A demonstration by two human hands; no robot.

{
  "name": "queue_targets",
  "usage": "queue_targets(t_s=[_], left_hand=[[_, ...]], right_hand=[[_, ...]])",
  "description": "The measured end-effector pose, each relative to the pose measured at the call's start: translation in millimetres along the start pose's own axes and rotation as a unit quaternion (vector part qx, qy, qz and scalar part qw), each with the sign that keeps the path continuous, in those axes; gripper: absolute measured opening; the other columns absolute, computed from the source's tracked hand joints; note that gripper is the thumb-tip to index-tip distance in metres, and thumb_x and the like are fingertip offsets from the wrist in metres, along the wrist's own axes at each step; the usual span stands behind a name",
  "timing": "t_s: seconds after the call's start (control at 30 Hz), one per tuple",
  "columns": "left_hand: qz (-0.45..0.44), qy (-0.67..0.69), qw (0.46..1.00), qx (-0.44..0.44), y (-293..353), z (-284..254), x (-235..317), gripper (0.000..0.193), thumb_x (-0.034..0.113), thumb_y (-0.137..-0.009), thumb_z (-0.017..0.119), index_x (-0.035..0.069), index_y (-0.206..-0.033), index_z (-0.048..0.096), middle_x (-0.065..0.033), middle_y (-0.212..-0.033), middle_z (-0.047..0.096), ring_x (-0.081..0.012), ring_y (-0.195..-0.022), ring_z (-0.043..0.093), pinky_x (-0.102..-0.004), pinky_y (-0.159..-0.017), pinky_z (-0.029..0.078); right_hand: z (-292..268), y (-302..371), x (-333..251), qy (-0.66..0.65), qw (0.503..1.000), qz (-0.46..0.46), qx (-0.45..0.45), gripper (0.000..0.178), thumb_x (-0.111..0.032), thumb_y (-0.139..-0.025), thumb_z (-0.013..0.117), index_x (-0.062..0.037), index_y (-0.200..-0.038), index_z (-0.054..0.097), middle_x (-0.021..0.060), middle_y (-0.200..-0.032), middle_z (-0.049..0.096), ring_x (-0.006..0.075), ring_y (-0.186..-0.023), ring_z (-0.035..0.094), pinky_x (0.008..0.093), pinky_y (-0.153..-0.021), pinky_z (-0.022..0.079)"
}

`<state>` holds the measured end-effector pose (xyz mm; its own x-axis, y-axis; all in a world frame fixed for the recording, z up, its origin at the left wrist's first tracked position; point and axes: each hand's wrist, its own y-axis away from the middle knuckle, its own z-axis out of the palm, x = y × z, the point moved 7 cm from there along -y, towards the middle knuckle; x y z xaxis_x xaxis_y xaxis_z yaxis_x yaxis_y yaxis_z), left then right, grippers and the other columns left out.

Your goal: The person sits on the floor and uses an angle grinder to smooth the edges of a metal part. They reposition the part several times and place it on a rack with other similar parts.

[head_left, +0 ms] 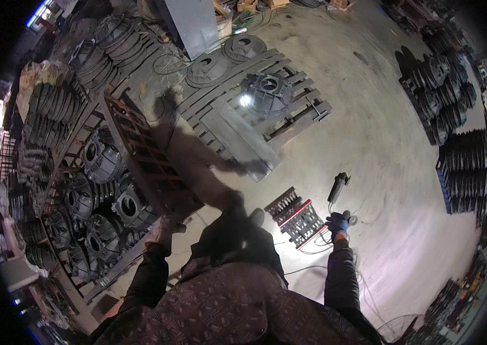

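My left hand (pixel 173 225), in a pale glove, is at the near end of a rusty slatted metal panel (pixel 146 158). Its fingers point right and look apart; whether they touch the panel's edge is unclear. To the right, my right hand (pixel 338 222) wears a dark blue glove, fingers spread, with no object visible in it. Just beyond it an angle grinder (pixel 339 187) with a cord lies on the floor. A small round disc (pixel 353 219) is beside the right hand. Left of that hand sits a dark slotted metal rack (pixel 298 218) with red strips.
Behind the panel, a metal crate (pixel 91 296) holds several dark cast housings (pixel 100 155). Ahead, a slatted pallet (pixel 307 95) carries another housing (pixel 267 95), brightly lit on one side. Cables (pixel 307 268) trail across the floor. Stacked dark castings (pixel 465 169) line the right side.
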<state>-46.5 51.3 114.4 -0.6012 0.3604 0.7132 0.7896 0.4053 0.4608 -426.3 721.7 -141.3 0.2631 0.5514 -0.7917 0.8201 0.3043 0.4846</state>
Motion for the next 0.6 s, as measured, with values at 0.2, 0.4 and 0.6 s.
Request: queue_targets(t_s=[0.2,0.4,0.6], left_hand=[[-0.157,0.447,0.874,0.109,-66.7,36.0,-44.7,0.048,0.049,-0.103,0.059,0.008,-0.124,0.073,-0.0054,-0.110,0.075,-0.0231,-0.091,0.072,-0.0452,-0.083,0.057],[-0.234,0.446,0.855,0.127,-143.9,41.7,-40.6,0.042,0.039,-0.108,0.057,0.011,-0.136,0.069,-0.0043,-0.108,0.077,-0.0149,-0.097,0.072,-0.0330,-0.081,0.056],[-0.306,0.390,0.839,0.225,-161.8,88.0,-40.3,0.054,0.041,-0.108,0.053,-0.004,-0.133,0.070,-0.0154,-0.125,0.075,-0.0236,-0.111,0.071,-0.0366,-0.093,0.055]], right_hand=[[54.4,-55.3,-87.7,-0.061,0.996,0.064,-0.030,0.032,-0.037,-0.108,0.057,-0.0103,-0.122,0.068,0.0123,-0.103,0.079,0.0244,-0.076,0.073,0.0362,-0.061,0.055],[30.4,-179.1,-143.6,-0.085,0.990,0.106,-0.037,0.023,-0.032,-0.100,0.069,-0.0087,-0.100,0.069,0.0105,-0.091,0.077,0.0219,-0.068,0.069,0.0397,-0.064,0.057],[105.1,-445.3,-255.0,0.248,0.950,-0.109,-0.154,0.031,-0.031,-0.098,0.073,-0.0017,-0.107,0.077,0.0128,-0.100,0.079,0.0248,-0.088,0.074,0.0410,-0.084,0.059]])
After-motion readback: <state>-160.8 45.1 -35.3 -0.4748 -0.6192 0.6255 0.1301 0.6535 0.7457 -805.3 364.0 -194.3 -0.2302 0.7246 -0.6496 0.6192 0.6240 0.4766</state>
